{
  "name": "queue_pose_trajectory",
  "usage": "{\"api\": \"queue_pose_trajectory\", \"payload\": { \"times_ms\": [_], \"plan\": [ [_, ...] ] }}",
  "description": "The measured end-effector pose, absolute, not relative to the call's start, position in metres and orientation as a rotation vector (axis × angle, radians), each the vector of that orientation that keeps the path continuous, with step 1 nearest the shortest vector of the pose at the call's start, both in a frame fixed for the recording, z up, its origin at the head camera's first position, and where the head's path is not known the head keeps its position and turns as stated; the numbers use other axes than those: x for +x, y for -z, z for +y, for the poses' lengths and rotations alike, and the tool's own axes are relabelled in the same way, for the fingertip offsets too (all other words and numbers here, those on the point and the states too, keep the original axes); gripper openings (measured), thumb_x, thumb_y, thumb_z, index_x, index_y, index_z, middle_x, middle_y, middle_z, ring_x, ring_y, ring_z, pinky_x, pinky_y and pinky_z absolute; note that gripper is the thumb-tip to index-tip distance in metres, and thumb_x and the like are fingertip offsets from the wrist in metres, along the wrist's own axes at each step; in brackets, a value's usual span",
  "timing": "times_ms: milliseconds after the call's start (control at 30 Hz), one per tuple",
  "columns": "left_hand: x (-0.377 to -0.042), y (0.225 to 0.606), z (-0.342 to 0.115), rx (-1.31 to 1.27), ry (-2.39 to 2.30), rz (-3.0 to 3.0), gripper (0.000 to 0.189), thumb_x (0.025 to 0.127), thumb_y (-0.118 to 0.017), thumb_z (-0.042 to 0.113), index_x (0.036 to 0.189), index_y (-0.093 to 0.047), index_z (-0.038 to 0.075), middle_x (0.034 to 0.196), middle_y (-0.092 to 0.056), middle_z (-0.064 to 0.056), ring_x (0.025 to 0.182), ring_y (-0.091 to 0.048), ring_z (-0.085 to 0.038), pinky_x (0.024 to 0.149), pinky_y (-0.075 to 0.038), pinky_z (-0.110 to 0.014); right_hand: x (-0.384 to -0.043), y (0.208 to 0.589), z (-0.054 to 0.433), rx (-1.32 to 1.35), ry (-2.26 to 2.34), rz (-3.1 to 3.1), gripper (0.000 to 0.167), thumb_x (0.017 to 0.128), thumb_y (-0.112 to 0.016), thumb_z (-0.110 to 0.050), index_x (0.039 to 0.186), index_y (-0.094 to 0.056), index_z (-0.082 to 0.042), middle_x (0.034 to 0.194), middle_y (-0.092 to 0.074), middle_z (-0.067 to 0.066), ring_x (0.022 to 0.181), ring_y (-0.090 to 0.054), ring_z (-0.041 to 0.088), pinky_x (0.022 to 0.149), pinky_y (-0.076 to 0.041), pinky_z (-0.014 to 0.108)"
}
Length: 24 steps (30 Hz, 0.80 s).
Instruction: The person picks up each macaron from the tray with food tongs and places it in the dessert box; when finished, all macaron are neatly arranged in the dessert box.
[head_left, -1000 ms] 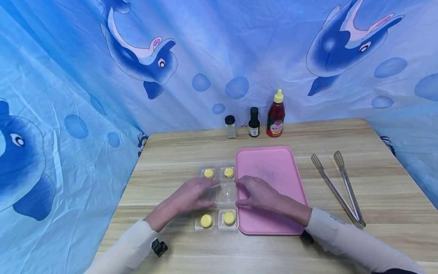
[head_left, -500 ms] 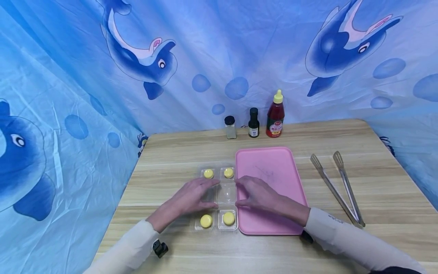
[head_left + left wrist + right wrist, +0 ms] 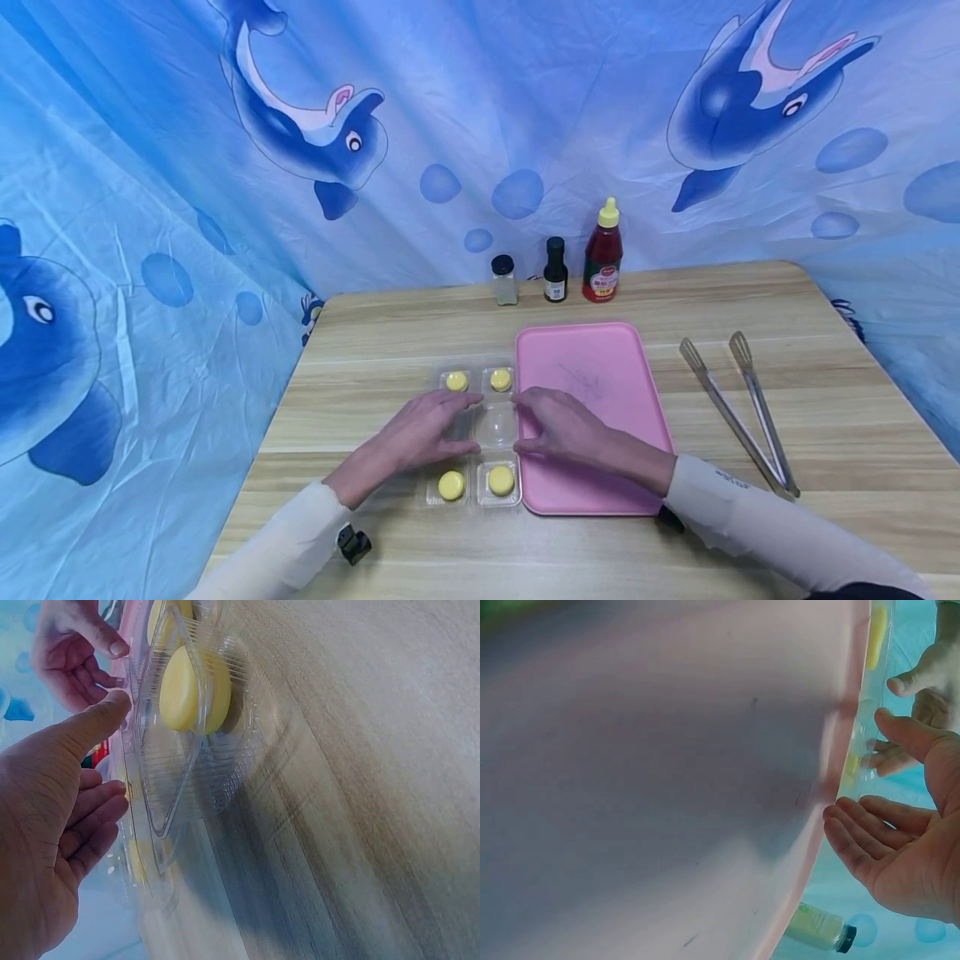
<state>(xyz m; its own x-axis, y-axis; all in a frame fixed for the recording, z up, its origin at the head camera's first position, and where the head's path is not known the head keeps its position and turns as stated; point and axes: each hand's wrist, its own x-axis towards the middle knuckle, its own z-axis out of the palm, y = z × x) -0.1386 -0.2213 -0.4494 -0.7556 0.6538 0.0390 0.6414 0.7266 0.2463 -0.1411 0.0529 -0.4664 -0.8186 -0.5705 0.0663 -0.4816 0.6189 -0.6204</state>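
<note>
A clear plastic tray [image 3: 496,427] with moulded compartments lies on the table. Yellow macarons [image 3: 501,481] sit in its near and far compartments, and its right middle one holds nothing. My left hand [image 3: 425,428] hovers over the tray's left middle part, thumb and fingers parted and lightly bent, and hides that compartment. Facing it, my right hand [image 3: 564,427] is held over the left edge of a pink tray [image 3: 581,354] in the same pose. Neither hand grips anything. In the left wrist view, a macaron [image 3: 180,691] shows through the ribbed plastic wall.
At the back stand a black-capped jar [image 3: 505,281], a small dark bottle [image 3: 555,271] and a red sauce bottle [image 3: 603,258] with a yellow tip. Metal tongs [image 3: 750,417] lie spread to the right of the pink tray. A blue dolphin curtain [image 3: 465,100] hangs behind.
Both hands keep almost the same place and pose. The head view shifts very slightly; the trays, macarons and bottles have not moved on the table.
</note>
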Motion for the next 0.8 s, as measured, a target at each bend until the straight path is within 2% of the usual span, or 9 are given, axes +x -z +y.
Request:
{"api": "queue_pose_trajectory", "payload": {
  "times_ms": [200, 567, 800],
  "plan": [
    [-0.1397, 0.4513, -0.2210, 1.085, -0.405, 2.875, 0.078, 0.086, -0.087, 0.050, 0.147, -0.061, 0.010, 0.141, -0.068, -0.009, 0.125, -0.066, -0.027, 0.113, -0.051, -0.050, -0.1413, 0.4652, 0.0521, -0.910, 0.993, 2.711, 0.063, 0.081, -0.093, -0.018, 0.137, -0.068, -0.001, 0.128, -0.073, 0.011, 0.117, -0.069, 0.026, 0.105, -0.057, 0.045],
    [-0.1405, 0.4533, -0.2207, 1.051, -0.409, 2.847, 0.083, 0.086, -0.085, 0.055, 0.151, -0.057, 0.012, 0.143, -0.066, -0.008, 0.127, -0.065, -0.026, 0.114, -0.050, -0.049, -0.1424, 0.4665, 0.0512, -0.937, 0.980, 2.693, 0.067, 0.079, -0.093, -0.015, 0.138, -0.066, 0.001, 0.127, -0.073, 0.012, 0.116, -0.068, 0.027, 0.105, -0.057, 0.045],
    [-0.1407, 0.4508, -0.2190, 1.055, -0.420, 2.822, 0.083, 0.086, -0.086, 0.051, 0.152, -0.056, 0.011, 0.145, -0.065, -0.009, 0.128, -0.064, -0.026, 0.114, -0.049, -0.049, -0.1421, 0.4654, 0.0507, -0.930, 0.973, 2.674, 0.069, 0.078, -0.094, -0.016, 0.139, -0.065, 0.000, 0.127, -0.072, 0.011, 0.116, -0.068, 0.025, 0.105, -0.057, 0.044]
  ]
}}
